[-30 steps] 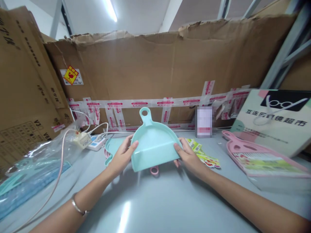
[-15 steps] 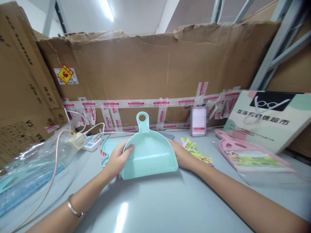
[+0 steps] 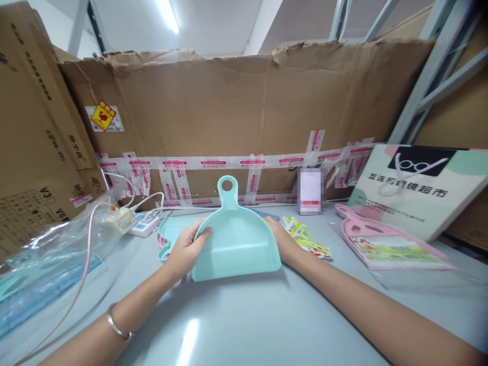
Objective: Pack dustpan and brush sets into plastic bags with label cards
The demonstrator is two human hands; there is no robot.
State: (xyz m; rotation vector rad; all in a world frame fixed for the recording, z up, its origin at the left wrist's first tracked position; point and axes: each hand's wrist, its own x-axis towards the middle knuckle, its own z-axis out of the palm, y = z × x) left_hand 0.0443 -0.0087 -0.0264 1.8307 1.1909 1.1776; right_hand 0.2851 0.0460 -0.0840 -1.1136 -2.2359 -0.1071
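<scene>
A pale turquoise dustpan [image 3: 237,234] is held tilted up over the table, its holed handle pointing away from me. My left hand [image 3: 189,247] grips its left edge, thumb on the front face and the other fingers behind. On the far side of the right edge is my right hand [image 3: 277,236], its fingers hidden by the pan, so its grip cannot be made out. Behind my left hand lie more turquoise pieces [image 3: 176,223], with a bit of pink under them. Green and yellow printed cards [image 3: 305,239] lie beside my right wrist.
A pink dustpan-and-brush set [image 3: 392,239] in clear plastic lies right, before a printed paper bag [image 3: 412,188]. Plastic-wrapped turquoise and blue items [image 3: 49,284], a cable and a power strip [image 3: 145,223] are left. A phone [image 3: 310,190] leans on the cardboard wall [image 3: 213,112].
The dustpan handle has shifted very slightly right. Both hands stay at the pan's sides; the view has moved a little.
</scene>
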